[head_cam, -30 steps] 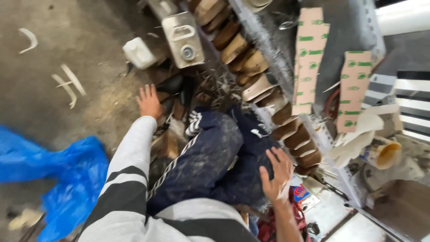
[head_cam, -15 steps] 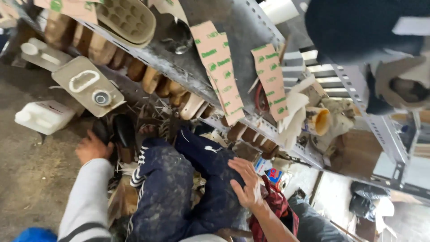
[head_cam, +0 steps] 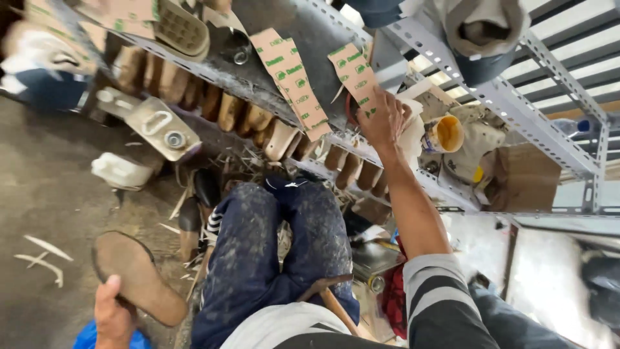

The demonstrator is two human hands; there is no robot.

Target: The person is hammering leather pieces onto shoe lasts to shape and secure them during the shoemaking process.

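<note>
My left hand (head_cam: pixel 113 317) is low at the left and grips the heel end of a flat brown shoe sole (head_cam: pixel 139 279), held above the concrete floor. My right hand (head_cam: pixel 381 117) is raised to the metal shelf (head_cam: pixel 420 178), its fingers spread against a green-printed cardboard strip (head_cam: pixel 352 77) and crumpled white paper (head_cam: pixel 413 132). Whether it grips anything there is hidden. My knees in stained dark blue trousers (head_cam: pixel 271 239) fill the middle between the two hands.
Several wooden shoe lasts (head_cam: pixel 242 116) line the lower shelf. A metal can (head_cam: pixel 158 126) and a white jerrycan (head_cam: pixel 119 171) lie on the floor at the left, with black shoes (head_cam: pixel 206 187) by my knees. A yellow-smeared pot (head_cam: pixel 445 134) and a cardboard box (head_cam: pixel 523 178) sit on the shelf.
My left hand left the black shoes on the floor and now holds a brown sole. My right hand rose from my knee to the shelf. The view tilted upward.
</note>
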